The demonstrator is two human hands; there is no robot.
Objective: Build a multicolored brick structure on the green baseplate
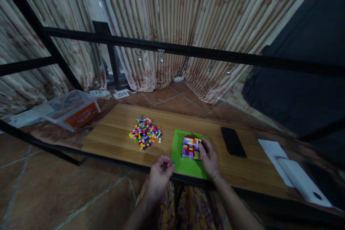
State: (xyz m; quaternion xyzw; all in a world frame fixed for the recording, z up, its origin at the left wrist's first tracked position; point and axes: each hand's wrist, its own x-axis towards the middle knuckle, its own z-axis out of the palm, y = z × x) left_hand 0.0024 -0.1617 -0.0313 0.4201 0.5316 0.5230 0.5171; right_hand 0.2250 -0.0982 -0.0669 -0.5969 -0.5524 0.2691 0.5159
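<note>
A green studded baseplate (178,165) lies at the table's front edge. On it stands a small multicoloured toy-brick build (191,150) with a red pattern on its near side. My right hand (210,158) is closed at the right side of this build, thumb against its edge; some fingertips are hidden. Left of the baseplate, near the table edge, my left hand (161,172) pinches small toy bricks (171,161), green and orange-red. Their exact number is too small to tell. Farther left lies a loose pile of toy bricks (145,133) in many colours.
The wooden table (113,129) also bears a black phone-like slab (233,142) on the right. Beyond its left end sits a clear plastic bin (72,107) with an orange label. White paper (275,154) and a white device (304,181) lie at right. A black metal rail (194,51) crosses ahead.
</note>
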